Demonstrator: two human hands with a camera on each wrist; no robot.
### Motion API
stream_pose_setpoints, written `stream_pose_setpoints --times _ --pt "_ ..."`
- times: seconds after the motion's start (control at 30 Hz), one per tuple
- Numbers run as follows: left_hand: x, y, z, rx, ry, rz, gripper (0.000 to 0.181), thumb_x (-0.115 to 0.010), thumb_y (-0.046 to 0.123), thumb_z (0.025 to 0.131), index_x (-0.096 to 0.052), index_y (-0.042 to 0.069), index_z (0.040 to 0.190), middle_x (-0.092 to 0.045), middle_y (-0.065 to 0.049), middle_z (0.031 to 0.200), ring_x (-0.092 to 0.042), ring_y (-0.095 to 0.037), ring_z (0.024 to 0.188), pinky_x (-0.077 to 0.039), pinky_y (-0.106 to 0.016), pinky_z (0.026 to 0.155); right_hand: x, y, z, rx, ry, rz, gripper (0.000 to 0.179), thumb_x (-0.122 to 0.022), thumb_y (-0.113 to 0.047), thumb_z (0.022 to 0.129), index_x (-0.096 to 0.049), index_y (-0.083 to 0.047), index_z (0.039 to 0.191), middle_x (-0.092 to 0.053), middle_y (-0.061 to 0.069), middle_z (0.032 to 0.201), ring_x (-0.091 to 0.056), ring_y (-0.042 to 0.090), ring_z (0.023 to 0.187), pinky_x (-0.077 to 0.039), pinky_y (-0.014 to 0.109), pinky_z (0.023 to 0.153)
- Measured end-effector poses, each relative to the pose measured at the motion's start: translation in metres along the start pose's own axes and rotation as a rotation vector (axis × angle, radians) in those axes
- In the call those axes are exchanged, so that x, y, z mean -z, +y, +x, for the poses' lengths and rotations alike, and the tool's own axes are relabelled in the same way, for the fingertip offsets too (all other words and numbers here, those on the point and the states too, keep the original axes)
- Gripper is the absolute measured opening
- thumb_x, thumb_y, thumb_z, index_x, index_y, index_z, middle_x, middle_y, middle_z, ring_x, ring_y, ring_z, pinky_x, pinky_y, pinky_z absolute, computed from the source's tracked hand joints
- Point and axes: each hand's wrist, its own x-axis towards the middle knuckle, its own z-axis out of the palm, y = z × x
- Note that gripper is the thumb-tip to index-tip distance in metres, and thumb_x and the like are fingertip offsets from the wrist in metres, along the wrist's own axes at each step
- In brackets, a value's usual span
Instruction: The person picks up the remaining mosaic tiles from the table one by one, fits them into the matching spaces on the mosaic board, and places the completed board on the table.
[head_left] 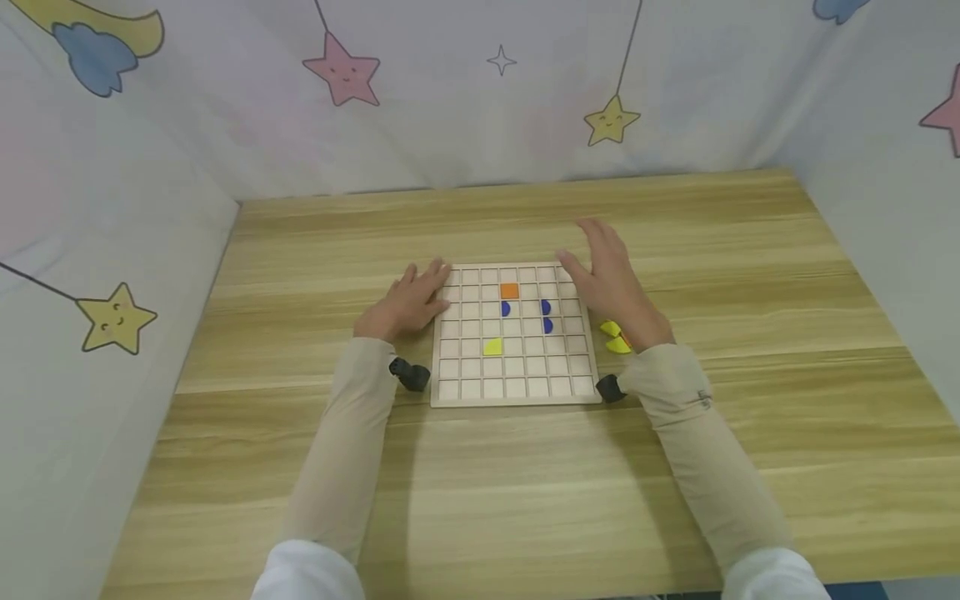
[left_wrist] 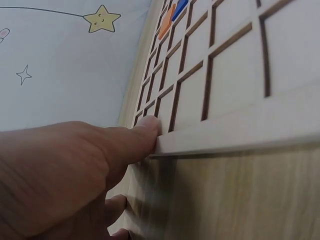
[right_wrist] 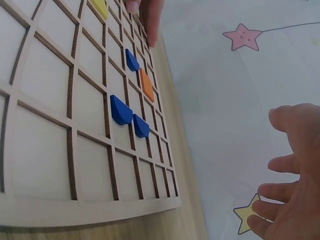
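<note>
A wooden grid board [head_left: 471, 367] lies on the table between both hands. In its cells sit an orange square [head_left: 509, 291], a yellow quarter-round piece [head_left: 492, 347] and three blue half-round pieces [right_wrist: 120, 110]. My left hand [head_left: 407, 302] rests at the board's upper left edge; in the left wrist view its thumb [left_wrist: 146, 131] touches the frame. Over the upper right corner my right hand [head_left: 611, 275] is raised with fingers spread and nothing in them, as the right wrist view also shows. Several yellow pieces [head_left: 618, 344] lie right of the board, partly hidden by the right wrist.
The wood-grained table [head_left: 517, 483] extends around the board on all sides. Behind it and at the sides hangs a pale cloth [head_left: 435, 133] printed with stars and clouds. Black wrist cameras [head_left: 410, 374] sit low beside the board's left and right edges.
</note>
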Motion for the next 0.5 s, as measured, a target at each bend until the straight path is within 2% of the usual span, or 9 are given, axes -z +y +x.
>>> stream_pose_setpoints --times 0.27,0.5 --pt "-0.001 0.000 0.002 0.008 -0.015 0.018 0.062 -0.036 0.028 0.104 -0.003 0.016 0.155 0.007 -0.005 0.162 0.012 -0.040 0.146 -0.001 -0.059 0.117 0.009 0.008 -0.007 -0.008 0.025 0.021 0.060 -0.044 -0.040 0.100 -0.028 -0.010 0.150 -0.025 0.014 0.156 -0.022 0.031 0.145 -0.019 0.051 0.117" --pt "0.000 0.000 0.004 0.016 -0.026 0.001 0.062 -0.037 0.027 0.104 -0.003 0.016 0.155 0.007 -0.006 0.162 0.013 -0.040 0.145 0.001 -0.059 0.117 0.017 0.021 -0.012 -0.030 0.009 0.048 0.058 -0.047 -0.041 0.099 -0.038 -0.007 0.145 -0.037 0.013 0.150 -0.036 0.034 0.136 -0.030 0.052 0.111"
